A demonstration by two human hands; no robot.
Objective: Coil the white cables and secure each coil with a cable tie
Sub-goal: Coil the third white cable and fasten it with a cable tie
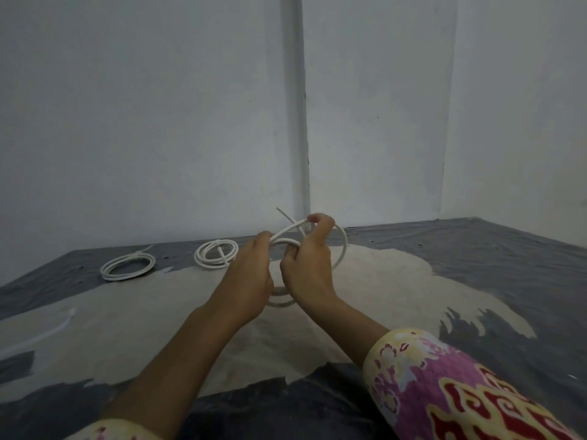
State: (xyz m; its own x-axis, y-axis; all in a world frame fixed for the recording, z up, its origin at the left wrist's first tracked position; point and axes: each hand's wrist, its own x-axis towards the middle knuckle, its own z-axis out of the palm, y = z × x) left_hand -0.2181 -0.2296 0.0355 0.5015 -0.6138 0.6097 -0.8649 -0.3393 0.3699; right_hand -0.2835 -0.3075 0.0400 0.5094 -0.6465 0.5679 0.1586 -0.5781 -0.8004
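Over grey sheeting (476, 265), both hands (251, 274) (306, 265) grip a white cable (343, 249).

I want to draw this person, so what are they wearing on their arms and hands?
Both hands are bare: the left hand and right hand show no gloves, rings or watch. The forearms are uncovered too. The right sleeve is pushed up and has a busy pattern of cream, purple and red swirls edged in yellow. Only a small edge of the left sleeve shows, in similar cream and pink.

A bare room: plain white walls (158, 122) meet a floor covered by a grey sheet (476, 265).
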